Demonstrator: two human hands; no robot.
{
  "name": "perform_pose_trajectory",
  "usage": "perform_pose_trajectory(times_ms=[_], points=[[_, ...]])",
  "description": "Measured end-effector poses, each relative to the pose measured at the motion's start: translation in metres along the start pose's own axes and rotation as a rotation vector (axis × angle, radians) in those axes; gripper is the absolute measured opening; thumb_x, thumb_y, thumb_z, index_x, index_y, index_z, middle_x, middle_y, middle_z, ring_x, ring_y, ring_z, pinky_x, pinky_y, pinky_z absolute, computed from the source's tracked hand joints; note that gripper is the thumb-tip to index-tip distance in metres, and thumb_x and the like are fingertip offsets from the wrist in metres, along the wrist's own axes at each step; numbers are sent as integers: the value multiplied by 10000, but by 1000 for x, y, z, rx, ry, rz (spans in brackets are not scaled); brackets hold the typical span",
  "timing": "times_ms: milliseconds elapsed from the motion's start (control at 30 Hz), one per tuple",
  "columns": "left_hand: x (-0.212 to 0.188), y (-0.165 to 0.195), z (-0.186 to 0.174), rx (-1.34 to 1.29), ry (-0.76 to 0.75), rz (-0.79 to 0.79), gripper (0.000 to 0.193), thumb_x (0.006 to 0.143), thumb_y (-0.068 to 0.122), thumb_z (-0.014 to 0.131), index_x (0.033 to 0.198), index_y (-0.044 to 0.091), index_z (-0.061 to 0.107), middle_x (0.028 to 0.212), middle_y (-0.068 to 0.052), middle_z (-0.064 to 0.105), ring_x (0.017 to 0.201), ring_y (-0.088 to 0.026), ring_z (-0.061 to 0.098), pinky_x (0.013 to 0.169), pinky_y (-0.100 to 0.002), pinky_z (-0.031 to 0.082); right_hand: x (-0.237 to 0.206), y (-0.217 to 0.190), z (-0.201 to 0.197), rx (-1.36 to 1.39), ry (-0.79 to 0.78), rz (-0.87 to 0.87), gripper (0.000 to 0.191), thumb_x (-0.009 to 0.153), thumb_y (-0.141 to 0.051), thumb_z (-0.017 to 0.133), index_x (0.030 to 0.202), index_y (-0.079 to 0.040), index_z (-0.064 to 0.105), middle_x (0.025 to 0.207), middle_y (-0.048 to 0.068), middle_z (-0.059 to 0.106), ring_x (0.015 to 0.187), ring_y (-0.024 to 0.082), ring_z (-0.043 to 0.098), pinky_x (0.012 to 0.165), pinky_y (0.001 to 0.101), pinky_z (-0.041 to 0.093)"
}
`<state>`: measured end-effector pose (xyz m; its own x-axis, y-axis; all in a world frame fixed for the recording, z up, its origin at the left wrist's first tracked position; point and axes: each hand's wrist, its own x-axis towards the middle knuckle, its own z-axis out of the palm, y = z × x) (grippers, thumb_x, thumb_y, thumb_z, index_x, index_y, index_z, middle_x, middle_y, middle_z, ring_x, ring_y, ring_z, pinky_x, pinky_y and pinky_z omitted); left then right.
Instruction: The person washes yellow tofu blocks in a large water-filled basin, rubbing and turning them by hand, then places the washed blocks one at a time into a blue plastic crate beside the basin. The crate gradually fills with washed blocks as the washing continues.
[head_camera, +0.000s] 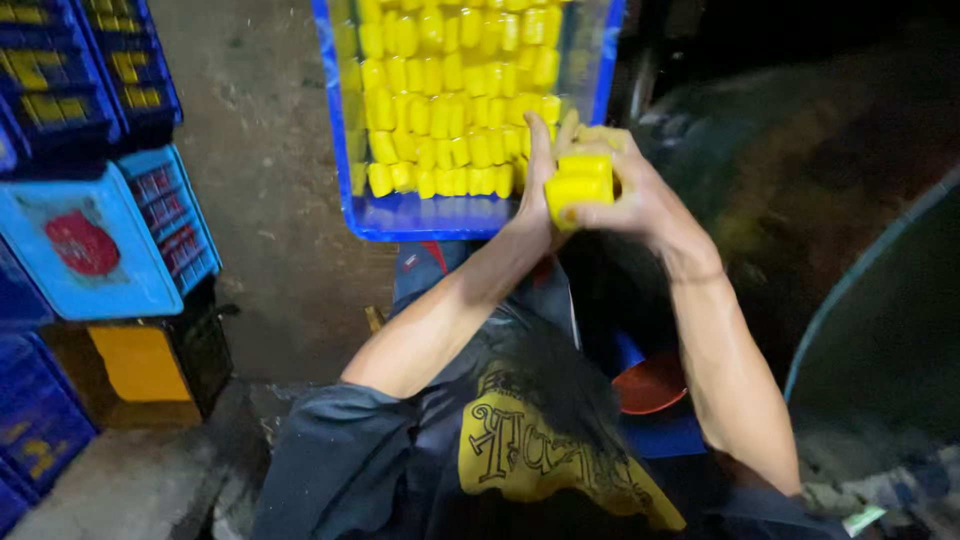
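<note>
A blue plastic tray (420, 218) rests on my lap, holding several rows of small yellow block-shaped pieces (440, 110). Both my hands meet at the tray's near right corner. My right hand (630, 195) grips two stacked yellow pieces (578, 185) between thumb and fingers. My left hand (540, 185) presses against the same pieces from the left, its fingers raised and partly hidden behind them. The near strip of the tray floor is bare blue.
Stacked blue crates (90, 70) with yellow contents stand at the left, one with a light-blue lid (85, 245) marked in red. A yellow and black box (140, 360) sits below. An orange bowl (650, 385) lies by my knee. A dark curved tub rim (860, 270) is at the right.
</note>
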<state>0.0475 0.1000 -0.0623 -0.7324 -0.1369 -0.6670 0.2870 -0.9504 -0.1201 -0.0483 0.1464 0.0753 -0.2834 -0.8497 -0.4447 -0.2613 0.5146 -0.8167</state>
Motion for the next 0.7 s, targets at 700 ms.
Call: perform_pose_trajectory(times_ms=[700], points=[[0, 77, -49, 2184, 160, 900, 409, 874, 68, 603, 1283, 82, 605, 1458, -272, 504, 1432, -470, 420, 1268, -563, 330, 55, 22, 60, 694, 291, 326, 526, 949, -179, 684, 1439, -49, 543, 1283, 214, 683, 1201, 383, 677, 983, 387, 517]])
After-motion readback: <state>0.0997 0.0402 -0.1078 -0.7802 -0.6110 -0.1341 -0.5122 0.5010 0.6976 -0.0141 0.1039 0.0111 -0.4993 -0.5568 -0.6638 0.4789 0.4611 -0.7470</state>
